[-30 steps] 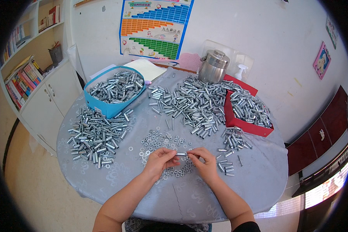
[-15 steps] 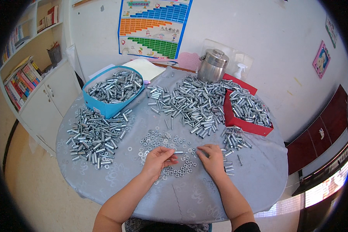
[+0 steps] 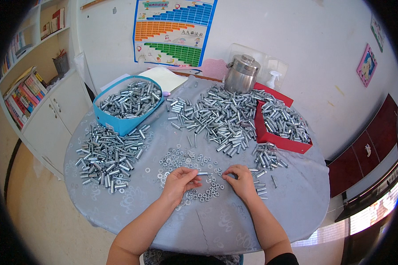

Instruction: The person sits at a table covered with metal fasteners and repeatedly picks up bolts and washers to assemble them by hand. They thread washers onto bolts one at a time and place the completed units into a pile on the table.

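My left hand [image 3: 179,181] pinches a short metal bolt [image 3: 204,174] by its end, holding it level just above a scatter of small washers and nuts [image 3: 186,164] on the grey round table [image 3: 216,225]. My right hand [image 3: 240,181] rests a little to the right of the bolt's tip, fingers curled down onto the washers by a small pile of loose bolts [image 3: 267,155]. Whether the right fingers hold a washer is hidden.
A blue tub [image 3: 127,104] of metal sleeves stands back left, with a heap of sleeves [image 3: 106,154] in front of it. A big pile [image 3: 216,115] fills the middle back, a red tray [image 3: 282,126] sits right, a steel canister [image 3: 242,73] behind.
The left hand has kept the bolt while the right hand let go of its end and dropped to the washers on the right.
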Demonstrator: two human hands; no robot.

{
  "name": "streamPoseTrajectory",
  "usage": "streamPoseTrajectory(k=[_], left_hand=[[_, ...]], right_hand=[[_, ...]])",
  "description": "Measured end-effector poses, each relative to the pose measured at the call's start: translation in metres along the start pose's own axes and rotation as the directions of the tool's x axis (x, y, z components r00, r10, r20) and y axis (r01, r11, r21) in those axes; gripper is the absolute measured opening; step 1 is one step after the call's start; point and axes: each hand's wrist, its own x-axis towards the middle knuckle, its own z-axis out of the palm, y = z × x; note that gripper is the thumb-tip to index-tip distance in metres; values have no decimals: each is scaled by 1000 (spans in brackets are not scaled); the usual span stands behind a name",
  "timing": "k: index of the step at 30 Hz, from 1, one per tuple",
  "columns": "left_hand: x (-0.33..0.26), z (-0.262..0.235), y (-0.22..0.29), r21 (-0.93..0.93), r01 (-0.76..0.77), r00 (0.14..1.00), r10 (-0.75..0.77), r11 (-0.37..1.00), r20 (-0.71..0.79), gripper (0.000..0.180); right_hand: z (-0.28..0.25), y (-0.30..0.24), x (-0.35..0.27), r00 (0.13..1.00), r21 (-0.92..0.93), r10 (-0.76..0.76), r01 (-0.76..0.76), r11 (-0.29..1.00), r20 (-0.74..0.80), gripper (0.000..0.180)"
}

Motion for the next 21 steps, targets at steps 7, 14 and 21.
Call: streamPoseTrajectory(k=[7,14,21], left_hand=[[-1,0,0,13,10,1000,-10,1000,23,15],[-3,2,-1,51,76,995,-79,996,57,14],[-1,-3,-3,5,143,984,-143,990,110,14]], right_hand=[[1,-25,-6,946,645,268,-322,693,183,11],[8,-30,-9,912,742,255,-410,530,322,14],[6,-34,-10,938,642,203,-340,687,279,18]])
